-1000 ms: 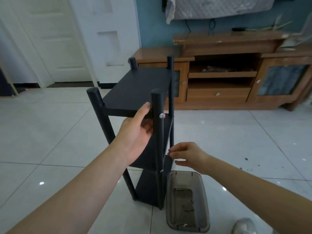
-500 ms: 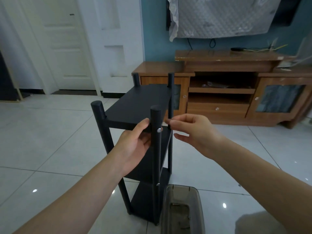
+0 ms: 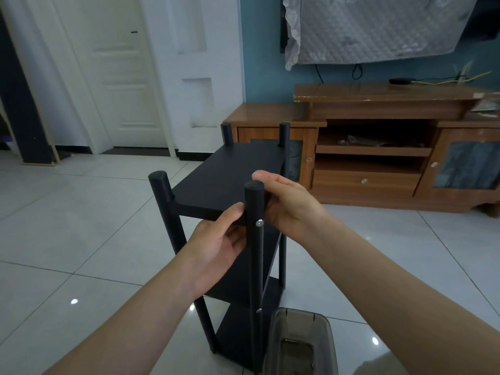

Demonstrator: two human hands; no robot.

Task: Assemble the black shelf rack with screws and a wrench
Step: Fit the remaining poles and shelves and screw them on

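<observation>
1. Black shelf rack [image 3: 230,174]: I see it standing upright on the tiled floor [image 3: 81,212], well out from the walls, with black shelves between four round posts.
2. Screw head [image 3: 259,223]: silver, seated in the near right post at top-shelf level. I see a second one lower on the same post.
3. Left hand [image 3: 216,244]: grips the top shelf's near edge just beside that post, thumb on top and fingers underneath.
4. Right hand [image 3: 289,204]: curled round the top shelf's right edge behind the same post. I cannot tell whether it also pinches anything small.
5. Grey plastic box [image 3: 297,311]: on the floor, just beside the rack's near right foot.
6. Wooden cabinet [image 3: 365,182]: along the far wall.
</observation>
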